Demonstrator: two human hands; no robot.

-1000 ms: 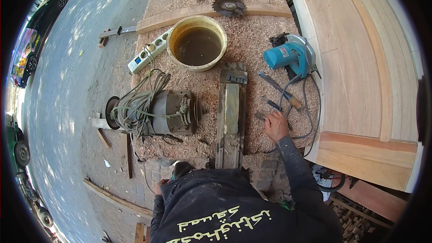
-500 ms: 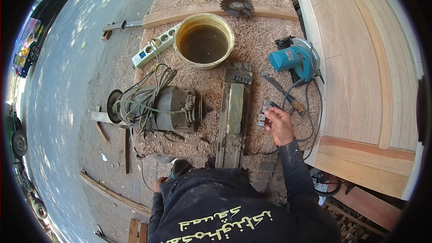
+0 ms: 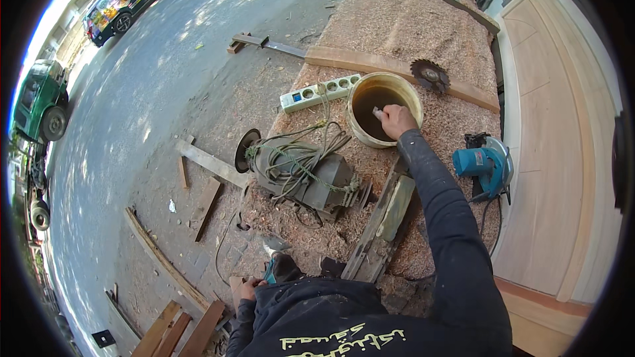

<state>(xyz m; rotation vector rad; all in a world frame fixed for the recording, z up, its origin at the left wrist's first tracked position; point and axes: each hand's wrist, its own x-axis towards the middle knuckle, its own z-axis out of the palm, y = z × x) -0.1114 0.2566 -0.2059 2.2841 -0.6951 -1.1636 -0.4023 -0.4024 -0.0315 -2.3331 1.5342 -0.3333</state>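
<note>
My right hand (image 3: 399,122) reaches over the rim of a cream bucket (image 3: 415,98) of murky brown water. Pinched in its fingers is a small clear, whitish piece (image 3: 378,113), too small to name surely. Below that forearm lies a greenish sharpening stone (image 3: 397,206), set in a long wooden holder (image 3: 368,246). My left hand (image 3: 249,289) is low by my lap, beside a teal thing (image 3: 269,272); its fingers are mostly hidden.
A motor (image 3: 301,175) draped with coiled cable sits left of the stone. Behind it lies a white power strip (image 3: 321,94). A saw blade (image 3: 430,75) rests on a timber beam (image 3: 360,59). A teal circular saw (image 3: 486,166) stands at right, near wooden doors (image 3: 549,178).
My right hand has moved from beside the stone up and over the bucket, carrying the small clear piece. The whole view has turned, showing more of the street. My left hand stays low.
</note>
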